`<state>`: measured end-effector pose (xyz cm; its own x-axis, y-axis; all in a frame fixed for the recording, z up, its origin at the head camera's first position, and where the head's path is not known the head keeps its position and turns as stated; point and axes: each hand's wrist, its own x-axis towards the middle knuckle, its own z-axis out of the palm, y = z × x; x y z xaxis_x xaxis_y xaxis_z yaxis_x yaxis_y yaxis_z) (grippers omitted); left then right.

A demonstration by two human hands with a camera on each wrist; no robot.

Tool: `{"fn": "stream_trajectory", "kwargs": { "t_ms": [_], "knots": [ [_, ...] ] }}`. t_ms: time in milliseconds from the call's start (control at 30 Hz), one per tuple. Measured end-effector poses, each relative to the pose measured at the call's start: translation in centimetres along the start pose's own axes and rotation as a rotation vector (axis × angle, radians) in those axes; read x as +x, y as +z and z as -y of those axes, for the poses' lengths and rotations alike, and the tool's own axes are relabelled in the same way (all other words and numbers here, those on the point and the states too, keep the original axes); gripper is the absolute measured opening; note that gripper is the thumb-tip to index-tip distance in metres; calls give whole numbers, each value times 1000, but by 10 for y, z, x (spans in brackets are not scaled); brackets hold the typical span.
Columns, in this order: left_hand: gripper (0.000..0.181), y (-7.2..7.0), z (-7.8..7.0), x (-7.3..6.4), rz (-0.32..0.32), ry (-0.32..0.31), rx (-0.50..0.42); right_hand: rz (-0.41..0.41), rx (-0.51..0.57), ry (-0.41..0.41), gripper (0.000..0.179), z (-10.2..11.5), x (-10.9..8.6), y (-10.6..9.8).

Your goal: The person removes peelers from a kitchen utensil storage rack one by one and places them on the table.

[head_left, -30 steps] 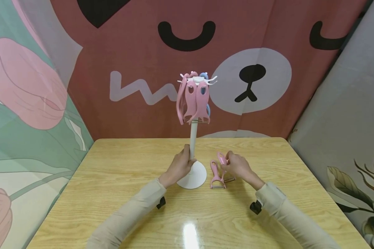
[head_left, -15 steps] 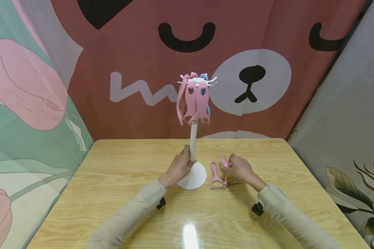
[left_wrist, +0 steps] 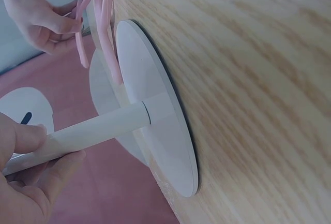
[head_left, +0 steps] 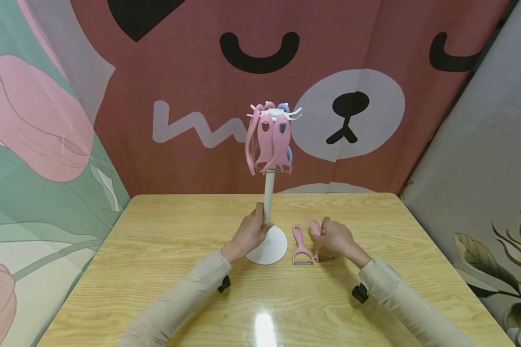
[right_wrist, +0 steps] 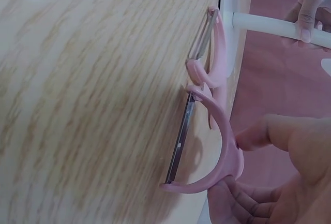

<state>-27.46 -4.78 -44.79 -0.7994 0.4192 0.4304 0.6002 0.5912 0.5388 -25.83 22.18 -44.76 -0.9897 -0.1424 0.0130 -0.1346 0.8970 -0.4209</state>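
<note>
My left hand (head_left: pixel 246 234) grips the white pole (head_left: pixel 269 190) of a round-based stand (head_left: pixel 274 253) low down, thumb and fingers around it in the left wrist view. Pink peelers (head_left: pixel 266 142) hang from the hooks at the top of this stand, with a blue one (head_left: pixel 290 155) partly hidden behind them. To the right of the base, a pink peeler (head_left: pixel 298 235) lies on the table. Beside it my right hand (head_left: pixel 336 237) pinches a second pink peeler (right_wrist: pixel 227 151) by its handle. That one is tilted, its handle end raised and its blade close to the tabletop.
The wooden table (head_left: pixel 178 299) has a glare spot near its front. A printed bear cloth (head_left: pixel 191 164) hangs right behind the table's back edge. Patterned cloths stand at the left and right sides. Some white hook arms (head_left: pixel 296 114) at the top right of the stand carry nothing.
My right hand has shifted slightly right and toward me with its peeler, widening the gap to the one lying on the table. My left hand and the stand have stayed put.
</note>
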Motion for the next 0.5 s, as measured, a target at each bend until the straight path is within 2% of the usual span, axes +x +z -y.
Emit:
{"fn": "stream_trajectory", "kwargs": {
  "t_ms": [500],
  "knots": [
    [38, 2, 2, 0, 7, -7, -5, 30, -30, 26, 28, -3, 1, 5]
  ]
}}
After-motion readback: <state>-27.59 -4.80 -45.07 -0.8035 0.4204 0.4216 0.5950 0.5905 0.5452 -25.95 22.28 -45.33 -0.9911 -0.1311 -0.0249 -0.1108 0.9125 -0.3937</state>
